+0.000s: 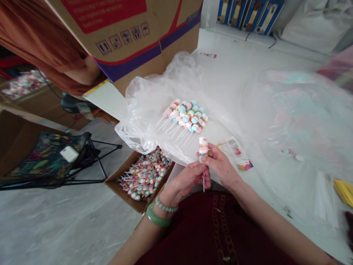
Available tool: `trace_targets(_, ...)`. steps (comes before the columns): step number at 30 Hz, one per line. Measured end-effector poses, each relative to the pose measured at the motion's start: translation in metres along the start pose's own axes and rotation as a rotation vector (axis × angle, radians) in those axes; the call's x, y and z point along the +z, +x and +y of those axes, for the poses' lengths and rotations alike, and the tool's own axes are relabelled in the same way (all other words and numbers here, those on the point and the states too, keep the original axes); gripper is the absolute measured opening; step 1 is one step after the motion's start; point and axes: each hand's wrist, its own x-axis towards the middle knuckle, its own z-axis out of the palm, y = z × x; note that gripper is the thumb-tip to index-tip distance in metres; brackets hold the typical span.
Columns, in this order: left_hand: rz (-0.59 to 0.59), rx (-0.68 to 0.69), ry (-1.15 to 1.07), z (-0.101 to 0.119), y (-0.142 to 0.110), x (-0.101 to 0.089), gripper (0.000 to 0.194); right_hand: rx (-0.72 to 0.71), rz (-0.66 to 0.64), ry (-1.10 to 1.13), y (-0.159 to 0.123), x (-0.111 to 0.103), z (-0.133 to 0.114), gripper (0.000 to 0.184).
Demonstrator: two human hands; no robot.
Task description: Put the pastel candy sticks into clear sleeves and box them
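Observation:
Upright in front of my body is a marshmallow skewer (203, 146) in a clear printed wrapper, its white stick pointing down. My left hand (190, 176) has its fingers closed round the lower end, where the stick meets the wrapper. Higher up, my right hand (219, 163) pinches the wrapped marshmallows between thumb and fingers. Just beyond my hands, a pile of unwrapped marshmallow skewers (186, 116) lies on a clear plastic sheet (143, 99), sticks toward me. Printed wrappers (238, 152) and gold ties rest to the right of my right hand.
Below the table's left edge stands a carton (121, 187) full of wrapped skewers. A large cardboard box (138, 55) is on the table at back left, beside another person's arm (85, 73). A big plastic bag (303, 110) of marshmallows covers the right side. A folding chair (44, 154) stands left.

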Motion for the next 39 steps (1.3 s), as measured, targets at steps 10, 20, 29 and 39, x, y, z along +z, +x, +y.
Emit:
trace_targets(10,0.587,0.265,0.434,-0.006,0.017,0.003,0.026,-0.186,0.384,-0.650,0.007,-0.043,0.009,0.017)
trace_targets(20,0.487,0.065,-0.025,0.013,0.021,-0.005,0.016,-0.119,0.434,-1.024,0.011,-0.078,0.016,0.018)
trace_targets(29,0.358,-0.007,-0.099,0.008,0.027,0.018,0.018,-0.310,0.081,-0.564,-0.002,-0.021,0.011,0.024)
trace_targets(39,0.368,0.113,-0.088,-0.001,0.026,0.020,0.034,-0.296,0.157,-0.609,0.001,-0.016,0.023,0.026)
